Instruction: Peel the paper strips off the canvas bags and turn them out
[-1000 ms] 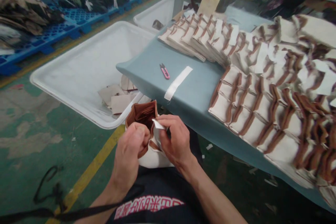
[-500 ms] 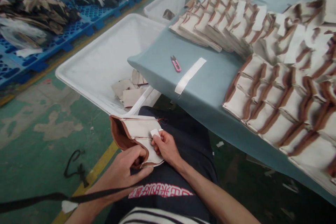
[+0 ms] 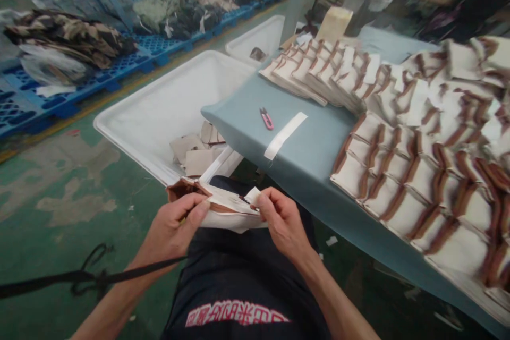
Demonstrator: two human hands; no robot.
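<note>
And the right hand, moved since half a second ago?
Yes. The right hand has moved rightward and, in view, closer to the white strip on the blue table.

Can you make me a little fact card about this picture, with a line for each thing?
Left hand: pinching the edge of a cream-and-brown pouch
Right hand: holding a small white tab at the pouch
Pink snips: on the blue table, beside a white strip
White bin: beside the table, cream pieces inside
Rows on table: many cream-and-brown items
</note>
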